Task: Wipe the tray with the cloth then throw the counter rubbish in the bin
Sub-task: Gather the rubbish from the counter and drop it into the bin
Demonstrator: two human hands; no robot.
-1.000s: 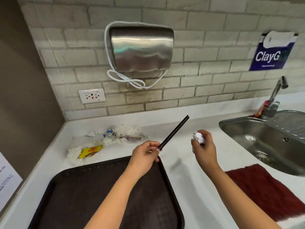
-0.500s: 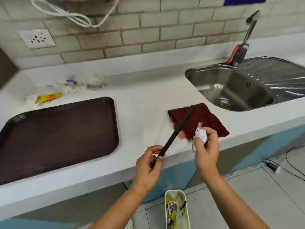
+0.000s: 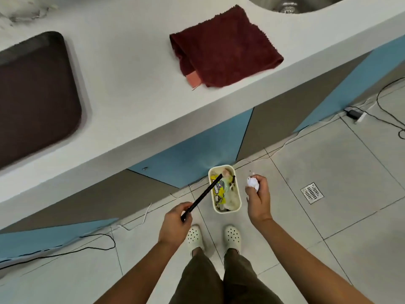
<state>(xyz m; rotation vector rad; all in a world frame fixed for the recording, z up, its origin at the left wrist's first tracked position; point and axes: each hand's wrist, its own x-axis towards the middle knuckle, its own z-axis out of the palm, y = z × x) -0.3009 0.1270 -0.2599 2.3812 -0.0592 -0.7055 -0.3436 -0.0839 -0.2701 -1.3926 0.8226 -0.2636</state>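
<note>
- left hand (image 3: 175,224) pinches a black straw (image 3: 202,197), its tip over the bin (image 3: 225,210); right hand (image 3: 258,199) clenches a crumpled white paper (image 3: 252,182) beside the bin's rim
- cloth (image 3: 225,47) (dark red, folded) lies on the counter (image 3: 131,84); tray (image 3: 35,95) sits well left of it

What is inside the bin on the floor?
The bin holds a yellow wrapper and pale crumpled scraps. Whatever lies beneath them is covered; the black straw's tip overlaps its rim.

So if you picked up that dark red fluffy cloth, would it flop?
Probably, yes. The dark red fluffy cloth lies folded and soft on the white counter, so it would likely droop. It looks light, and its fuzzy surface should not slip easily.
</note>
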